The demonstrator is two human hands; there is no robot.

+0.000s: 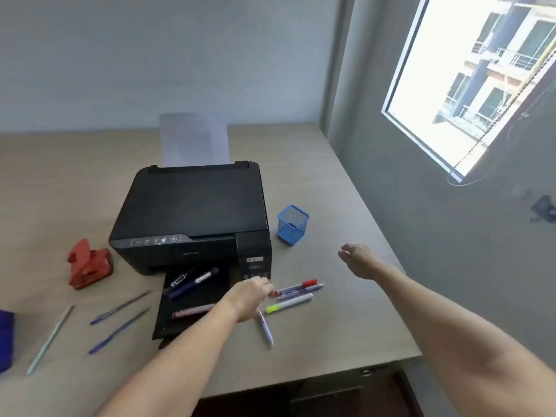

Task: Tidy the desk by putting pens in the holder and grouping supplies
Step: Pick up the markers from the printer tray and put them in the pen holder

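At the far left edge a blue thing [6,338] is being cut off by the frame, and it cannot be identified. Beside it a pale green pen [49,340] and two blue pens [120,307] are lying loose on the tabletop [346,206], well apart from the holder, so they are judged as not yet tidied. A red punch [88,264] is resting just left of the printer [192,218]. Paper [195,138] is standing upright in the rear feed of the printer. On the open front tray [192,308] three markers [192,279] are lying, probably left there by chance. The brand on the printer front is too blurred to be read, and so are the marker labels.

The left hand [248,299] is being held over the markers next to the tray; the fingers are curled, and one pen [266,328] seems to be touched under it, but a real grasp cannot be told. Just right of it a red-capped marker [296,286] and a yellow-tipped one [288,303] are lying close together. The blue mesh holder [292,225] is standing upright and seemingly empty, near the printer's right side. The right hand [359,260] is hovering in front of and to the right of it, the fingers loosely bent and carrying nothing, probably to be ready for the holder.
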